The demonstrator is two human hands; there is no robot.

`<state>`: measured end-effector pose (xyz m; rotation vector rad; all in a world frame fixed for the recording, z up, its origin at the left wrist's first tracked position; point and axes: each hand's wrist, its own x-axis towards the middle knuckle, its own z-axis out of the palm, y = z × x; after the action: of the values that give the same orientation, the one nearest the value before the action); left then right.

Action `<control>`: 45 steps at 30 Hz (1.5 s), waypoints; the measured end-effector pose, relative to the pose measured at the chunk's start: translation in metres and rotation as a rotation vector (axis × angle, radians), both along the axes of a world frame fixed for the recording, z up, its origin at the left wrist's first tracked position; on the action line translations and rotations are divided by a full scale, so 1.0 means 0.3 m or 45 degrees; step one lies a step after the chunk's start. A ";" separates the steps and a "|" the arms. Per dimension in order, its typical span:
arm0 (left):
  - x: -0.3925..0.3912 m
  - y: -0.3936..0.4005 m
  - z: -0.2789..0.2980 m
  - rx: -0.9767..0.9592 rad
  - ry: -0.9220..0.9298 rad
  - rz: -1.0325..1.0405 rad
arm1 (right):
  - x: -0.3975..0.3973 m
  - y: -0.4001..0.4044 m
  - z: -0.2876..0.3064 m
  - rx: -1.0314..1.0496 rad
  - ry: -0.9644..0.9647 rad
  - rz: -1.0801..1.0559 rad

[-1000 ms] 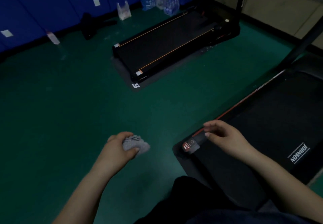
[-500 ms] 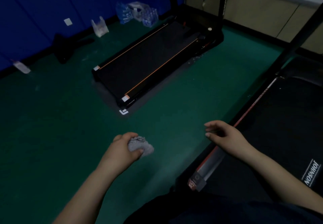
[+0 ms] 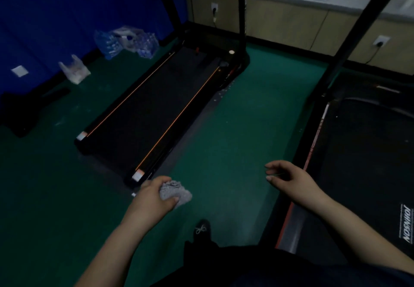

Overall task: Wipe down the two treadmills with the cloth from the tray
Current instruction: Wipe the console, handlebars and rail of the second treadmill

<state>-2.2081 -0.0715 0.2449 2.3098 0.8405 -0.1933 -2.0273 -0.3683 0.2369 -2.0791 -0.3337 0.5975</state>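
Note:
My left hand (image 3: 152,199) grips a crumpled grey cloth (image 3: 175,191) above the green floor, just in front of the near end of the left treadmill. That treadmill (image 3: 156,107) is black with orange side lines and runs away from me towards the wall. My right hand (image 3: 291,179) hovers with loosely curled fingers and holds nothing, beside the left edge of the second black treadmill (image 3: 363,152), which has a red side strip and a white logo. No tray is in view.
Green floor (image 3: 235,130) separates the two treadmills. Black uprights (image 3: 242,13) rise from the treadmills' far ends. Packs of water bottles (image 3: 125,40) and a plastic bag (image 3: 75,71) lie by the blue wall. My shoe (image 3: 201,230) shows below. Beige cabinets (image 3: 291,22) line the back.
The view has swung right and forward. My right hand has come off the right treadmill's rear corner and now hovers beside its edge. The left hand still holds the cloth.

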 end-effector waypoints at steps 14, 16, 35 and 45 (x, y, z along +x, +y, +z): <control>0.908 0.217 0.046 -0.006 -0.053 -0.512 | 0.422 0.080 0.045 -0.016 0.044 -0.469; 1.041 0.207 0.018 -0.006 -0.033 -0.558 | 0.523 0.060 0.022 -0.039 0.058 -0.506; 2.232 0.208 0.024 -0.083 -0.029 -0.609 | 1.704 0.099 0.041 -0.009 0.008 -0.555; 2.974 0.381 0.030 -0.038 -0.057 -0.731 | 2.323 0.247 0.047 -0.051 -0.059 -0.692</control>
<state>-1.3159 0.0428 0.2539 2.4611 0.1305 -0.3946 -1.3304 -0.2941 0.2511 -2.1010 0.2204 0.2281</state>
